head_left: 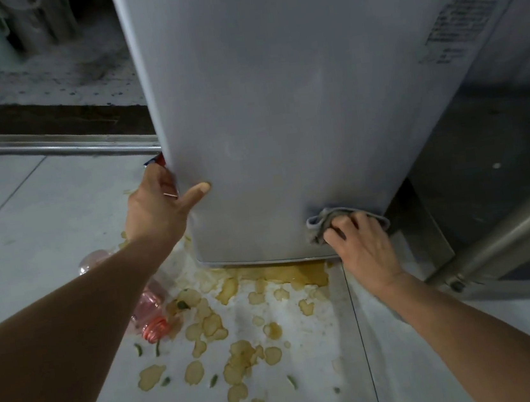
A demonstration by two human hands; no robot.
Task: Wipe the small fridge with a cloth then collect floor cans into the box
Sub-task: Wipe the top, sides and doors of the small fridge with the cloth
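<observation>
The small grey fridge (pixel 294 97) fills the middle of the head view, standing on the tiled floor. My left hand (pixel 157 204) grips its left edge, thumb across the front face and fingers hidden round the side. My right hand (pixel 359 246) presses a crumpled grey cloth (pixel 321 224) against the fridge's lower right corner, fingers curled over it. A red and blue can (pixel 157 160) peeks out just behind the fridge's left edge, above my left hand. No box is in view.
Brownish liquid (pixel 279 277) pools under the fridge and spatters across the floor with bits of green leaf. A pink clear plastic bottle (pixel 152 315) lies under my left forearm. A metal door track (pixel 50 147) runs at the left; a metal frame (pixel 502 245) stands at the right.
</observation>
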